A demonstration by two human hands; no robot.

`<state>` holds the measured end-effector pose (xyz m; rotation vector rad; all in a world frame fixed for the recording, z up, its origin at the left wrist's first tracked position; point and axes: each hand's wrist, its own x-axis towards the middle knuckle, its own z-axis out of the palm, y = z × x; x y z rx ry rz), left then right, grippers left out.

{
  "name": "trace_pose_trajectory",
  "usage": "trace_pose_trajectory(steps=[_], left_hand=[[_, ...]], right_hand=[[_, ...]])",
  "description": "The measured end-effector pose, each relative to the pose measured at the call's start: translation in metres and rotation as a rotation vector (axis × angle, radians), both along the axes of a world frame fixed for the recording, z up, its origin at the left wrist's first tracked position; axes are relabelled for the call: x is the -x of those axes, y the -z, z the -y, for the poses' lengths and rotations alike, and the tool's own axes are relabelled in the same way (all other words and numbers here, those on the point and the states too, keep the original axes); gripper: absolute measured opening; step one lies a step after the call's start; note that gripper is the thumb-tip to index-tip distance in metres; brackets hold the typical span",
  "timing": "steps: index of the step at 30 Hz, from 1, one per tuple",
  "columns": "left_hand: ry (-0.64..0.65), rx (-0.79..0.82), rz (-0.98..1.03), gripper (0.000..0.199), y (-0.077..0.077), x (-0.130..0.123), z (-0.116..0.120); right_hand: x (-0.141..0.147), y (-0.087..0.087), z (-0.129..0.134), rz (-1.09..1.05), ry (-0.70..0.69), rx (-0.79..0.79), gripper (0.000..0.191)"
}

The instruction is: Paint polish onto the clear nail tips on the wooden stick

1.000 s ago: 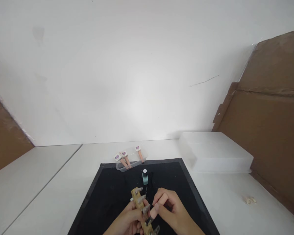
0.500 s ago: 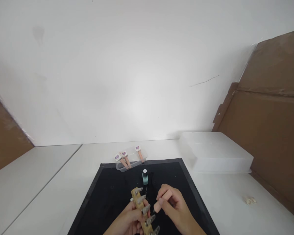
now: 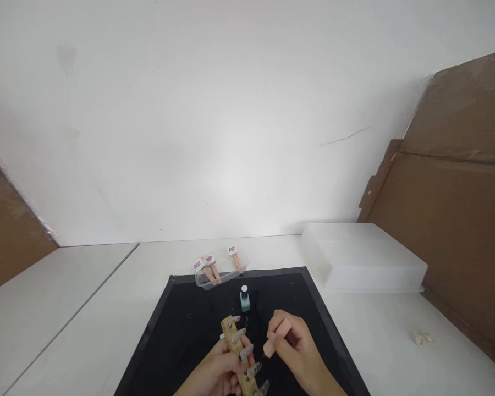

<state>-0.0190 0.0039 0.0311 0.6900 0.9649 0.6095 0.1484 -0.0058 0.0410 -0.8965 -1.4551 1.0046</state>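
A wooden strip point(image 3: 234, 340) with several clear, nail-shaped tips along it slants at the bottom centre, and my left hand point(image 3: 219, 367) is closed around its lower part. Just to the right, my right hand point(image 3: 296, 347) pinches a pink-beige handle point(image 3: 278, 337). The handle's lower end, with a small dark tip, is close to the clear tips; whether they touch cannot be made out. Beyond the strip, a small teal bottle point(image 3: 245, 301) with a white top stands upright on the black mat point(image 3: 181, 319).
At the mat's far edge lies a clear tray point(image 3: 226, 275) with three pink-handled pieces bearing white labels. A translucent white box point(image 3: 371, 258) sits at the right. Small pale rings point(image 3: 422, 339) lie on the white table at the far right. Brown cardboard point(image 3: 449, 220) borders the right side.
My right hand and the pink-beige handle have moved slightly to the right, away from the strip. My left hand and the strip have hardly moved.
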Motion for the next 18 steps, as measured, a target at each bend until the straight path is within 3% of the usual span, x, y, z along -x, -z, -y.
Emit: trace_pose_trajectory(steps=[7, 13, 18], left_hand=[[-0.03, 0.005, -0.007, 0.031, -0.002, -0.0018, 0.0021], [-0.026, -0.01, 0.001, 0.03, -0.0027, -0.0014, 0.0029], [-0.018, 0.009, 0.01, 0.029, -0.0009, 0.0002, 0.0022]], right_hand=[[0.0006, -0.0065, 0.0056, 0.117, -0.044, -0.015, 0.018], [0.0026, -0.002, -0.001, 0.067, 0.048, 0.061, 0.02], [0.0001, -0.0015, 0.0012, 0.03, 0.002, -0.029, 0.02]])
